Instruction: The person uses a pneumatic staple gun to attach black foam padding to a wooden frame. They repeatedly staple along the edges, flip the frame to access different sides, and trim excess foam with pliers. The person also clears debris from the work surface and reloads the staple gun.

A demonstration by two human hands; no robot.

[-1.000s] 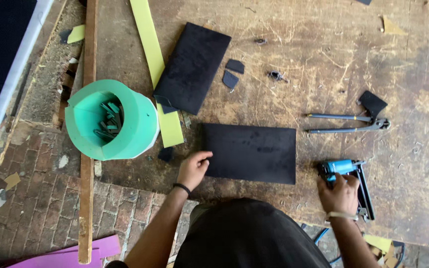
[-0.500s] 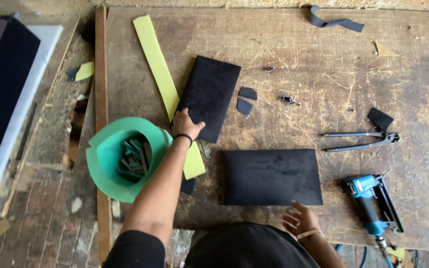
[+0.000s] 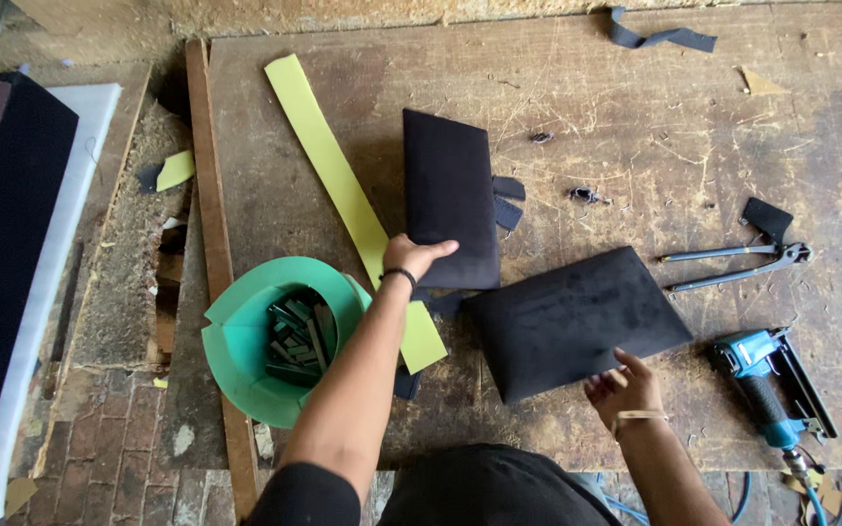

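On the bench (image 3: 635, 107) below me, seen from my head camera, two black padded panels lie side by side. My left hand (image 3: 413, 255) reaches forward and pinches the near edge of the upright panel (image 3: 448, 195), thumb on top and fingers under the lower left corner. That panel runs lengthwise away from me, tilted a little, and sits straight ahead of the left hand, just beside the long yellow-green strip (image 3: 328, 170). My right hand (image 3: 624, 386) rests with spread fingers on the near right edge of the second panel (image 3: 572, 321), whose long axis runs across me, rising to the right. The two panels nearly meet at their inner corners, between my arms.

The bench is worn, scratched wood. To the right lie a pair of pincers (image 3: 733, 265) and, nearer, a blue staple gun (image 3: 762, 375), both well apart from my right hand. To the left, a green bucket (image 3: 246, 331) of small dark pieces stands against my left forearm, at the bench's corner. Beyond it is brick floor (image 3: 99, 458) and a large dark slab on white foam (image 3: 12, 234).
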